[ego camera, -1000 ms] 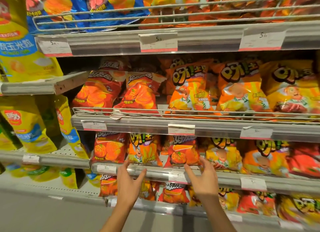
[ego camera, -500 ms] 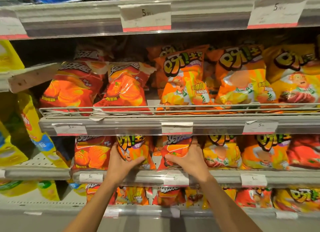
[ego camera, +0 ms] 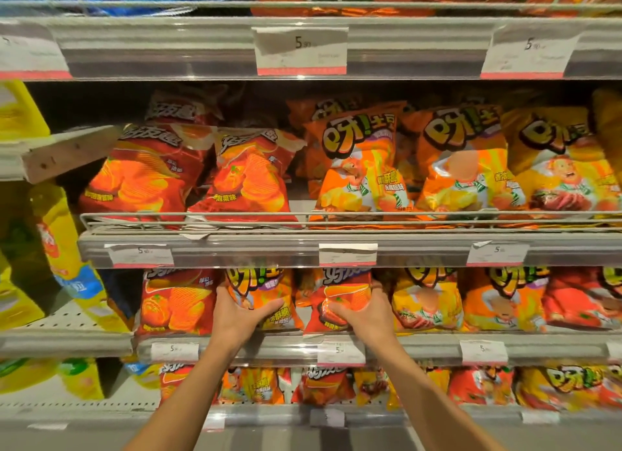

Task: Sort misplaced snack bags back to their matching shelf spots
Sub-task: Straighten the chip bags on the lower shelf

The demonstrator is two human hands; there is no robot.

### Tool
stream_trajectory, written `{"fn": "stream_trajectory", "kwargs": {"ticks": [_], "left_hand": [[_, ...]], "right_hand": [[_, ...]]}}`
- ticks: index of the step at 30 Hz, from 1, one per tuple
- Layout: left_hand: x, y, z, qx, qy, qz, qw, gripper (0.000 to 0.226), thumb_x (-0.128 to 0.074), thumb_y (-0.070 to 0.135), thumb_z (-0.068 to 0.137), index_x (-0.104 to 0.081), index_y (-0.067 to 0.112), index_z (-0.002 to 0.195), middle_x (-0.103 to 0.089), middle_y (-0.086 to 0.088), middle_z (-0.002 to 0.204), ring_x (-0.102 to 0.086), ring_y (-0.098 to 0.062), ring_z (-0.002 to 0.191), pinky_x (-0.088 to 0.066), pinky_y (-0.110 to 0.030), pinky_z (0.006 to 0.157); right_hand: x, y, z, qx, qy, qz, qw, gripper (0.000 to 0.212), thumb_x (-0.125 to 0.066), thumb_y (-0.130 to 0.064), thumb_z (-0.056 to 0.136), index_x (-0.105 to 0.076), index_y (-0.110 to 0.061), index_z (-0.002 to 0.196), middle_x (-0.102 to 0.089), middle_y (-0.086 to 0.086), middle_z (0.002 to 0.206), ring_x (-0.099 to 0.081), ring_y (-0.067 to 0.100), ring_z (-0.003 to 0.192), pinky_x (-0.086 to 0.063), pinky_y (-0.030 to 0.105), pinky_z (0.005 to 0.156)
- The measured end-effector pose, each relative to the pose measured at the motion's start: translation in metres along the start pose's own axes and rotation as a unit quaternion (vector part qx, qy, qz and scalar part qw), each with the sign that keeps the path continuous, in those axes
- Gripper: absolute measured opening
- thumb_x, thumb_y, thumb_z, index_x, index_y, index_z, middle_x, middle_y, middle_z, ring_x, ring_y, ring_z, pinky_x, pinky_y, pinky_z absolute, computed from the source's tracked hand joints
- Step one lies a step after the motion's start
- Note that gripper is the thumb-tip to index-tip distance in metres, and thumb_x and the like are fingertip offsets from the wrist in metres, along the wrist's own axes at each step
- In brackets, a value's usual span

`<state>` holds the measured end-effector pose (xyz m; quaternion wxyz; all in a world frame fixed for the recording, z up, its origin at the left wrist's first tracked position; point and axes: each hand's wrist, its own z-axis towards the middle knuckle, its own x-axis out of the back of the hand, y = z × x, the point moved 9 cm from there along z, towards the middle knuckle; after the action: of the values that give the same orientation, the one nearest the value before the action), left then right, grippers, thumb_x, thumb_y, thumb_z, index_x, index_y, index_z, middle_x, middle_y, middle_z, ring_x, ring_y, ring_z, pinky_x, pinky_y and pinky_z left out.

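1. On the third shelf (ego camera: 420,348) down, both hands are at bags standing side by side behind the front rail.
2. L hand (ego camera: 239,316) grips an orange bag (ego camera: 269,290) w/ a cartoon figure: thumb across the bag's front, fingers curled round its left edge.
3. R hand (ego camera: 365,316) grips a red ridged-chip bag (ego camera: 343,297): thumb on the front low down, fingers wrapped round its right edge.
4. The two held bags are just beside each other, narrow gap between; both look upright w/ bottoms at the shelf lip.
5. Just left of the L hand: another red chip bag (ego camera: 176,302), upright, same design as the one in the R hand.
6. Just right of the R hand: a yellow cartoon bag (ego camera: 425,300), then more orange and red bags further right.
7. Above the hands, next shelf up: two red chip bags (ego camera: 188,178) over the L hand's side, orange cartoon bags (ego camera: 363,161) over the R hand's side and beyond.
8. Price tags (ego camera: 340,353) clipped along the rail right below the hands; digits mostly blurred.
9. Far left of the L hand: yellow bags (ego camera: 64,235) on a separate shelving unit.
10. Below the forearms, a lower shelf w/ mixed red and orange bags, partly hidden.
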<state>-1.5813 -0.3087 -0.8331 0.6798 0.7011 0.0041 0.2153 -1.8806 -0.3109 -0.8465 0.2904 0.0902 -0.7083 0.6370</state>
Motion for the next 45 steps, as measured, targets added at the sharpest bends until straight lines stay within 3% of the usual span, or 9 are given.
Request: {"fn": "stream_trajectory", "kwargs": {"ticks": [8,11,17,23,26,34,39,42,45], "left_hand": [[0.015,0.018,-0.011,-0.009,0.032,0.006,0.999,0.109,-0.094,0.05,0.049,-0.039,0.013,0.136,-0.056,-0.006,0.128,-0.053,-0.027,0.122,-0.044,-0.05,0.107],[0.02,0.02,-0.015,-0.005,0.033,-0.001,0.999,0.105,-0.093,0.054,0.046,-0.043,0.014,0.13,-0.058,-0.005,0.123,-0.056,-0.026,0.117,-0.047,-0.046,0.104],[0.021,0.022,-0.024,-0.002,0.021,-0.011,1.0,0.101,-0.091,0.058,0.045,-0.044,0.021,0.125,-0.059,0.0,0.118,-0.059,-0.022,0.109,-0.049,-0.041,0.097],[-0.003,0.024,-0.029,-0.001,0.023,0.004,1.0,0.098,-0.095,0.05,0.05,-0.044,0.017,0.127,-0.059,-0.004,0.121,-0.058,-0.025,0.114,-0.048,-0.048,0.102],[-0.033,0.028,-0.03,-0.004,0.021,0.008,1.0,0.094,-0.095,0.047,0.052,-0.045,0.012,0.123,-0.06,-0.009,0.12,-0.058,-0.029,0.114,-0.047,-0.051,0.102],[-0.112,0.047,-0.038,-0.042,-0.01,0.038,0.998,0.071,-0.092,0.056,0.053,-0.053,0.004,0.084,-0.064,-0.017,0.09,-0.061,-0.025,0.083,-0.055,-0.05,0.076],[-0.13,0.058,-0.048,-0.099,0.01,0.034,0.994,0.059,-0.095,0.047,0.053,-0.042,0.032,0.076,-0.063,-0.003,0.08,-0.063,-0.02,0.078,-0.056,-0.043,0.075],[-0.151,0.055,-0.048,-0.103,-0.049,0.047,0.992,0.055,-0.088,0.059,0.057,-0.05,0.02,0.062,-0.067,-0.008,0.066,-0.062,-0.026,0.061,-0.054,-0.043,0.061],[-0.159,0.051,-0.046,-0.104,-0.075,0.08,0.989,0.073,-0.079,0.069,0.061,-0.05,0.003,0.059,-0.062,-0.021,0.064,-0.051,-0.031,0.055,-0.049,-0.046,0.054]], "right_hand": [[0.0,-0.005,0.0,-0.014,-0.018,0.067,0.998,0.1,-0.092,-0.052,0.065,-0.044,-0.008,0.142,-0.061,0.01,0.13,-0.057,0.03,0.125,-0.049,0.051,0.106],[0.005,-0.003,0.003,-0.027,-0.02,0.095,0.995,0.086,-0.094,-0.048,0.063,-0.052,-0.011,0.128,-0.067,0.01,0.118,-0.064,0.03,0.113,-0.053,0.05,0.099],[0.006,0.0,-0.015,-0.016,-0.06,0.081,0.995,0.09,-0.094,-0.05,0.061,-0.049,-0.017,0.131,-0.063,0.004,0.124,-0.062,0.026,0.115,-0.052,0.049,0.101],[0.033,0.024,-0.05,-0.021,-0.039,0.074,0.996,0.098,-0.092,-0.056,0.059,-0.045,-0.023,0.138,-0.064,0.0,0.128,-0.06,0.026,0.121,-0.049,0.053,0.106],[0.06,0.047,-0.065,-0.046,-0.003,0.079,0.996,0.087,-0.095,-0.051,0.057,-0.047,-0.03,0.126,-0.067,0.001,0.118,-0.065,0.023,0.108,-0.053,0.05,0.101],[0.125,0.089,-0.08,-0.072,0.079,0.089,0.99,0.082,-0.096,-0.052,0.05,-0.054,-0.029,0.116,-0.071,0.001,0.106,-0.069,0.023,0.095,-0.057,0.051,0.089],[0.136,0.105,-0.087,-0.076,0.092,0.098,0.988,0.099,-0.088,-0.067,0.037,-0.053,-0.031,0.122,-0.07,-0.003,0.107,-0.069,0.021,0.097,-0.057,0.052,0.089],[0.14,0.106,-0.092,-0.065,0.1,0.093,0.989,0.097,-0.09,-0.064,0.04,-0.054,-0.032,0.123,-0.069,-0.004,0.11,-0.068,0.02,0.099,-0.058,0.051,0.089],[0.141,0.103,-0.094,-0.063,0.09,0.089,0.99,0.097,-0.093,-0.061,0.045,-0.051,-0.032,0.128,-0.067,-0.003,0.115,-0.067,0.021,0.103,-0.057,0.052,0.092]]}}
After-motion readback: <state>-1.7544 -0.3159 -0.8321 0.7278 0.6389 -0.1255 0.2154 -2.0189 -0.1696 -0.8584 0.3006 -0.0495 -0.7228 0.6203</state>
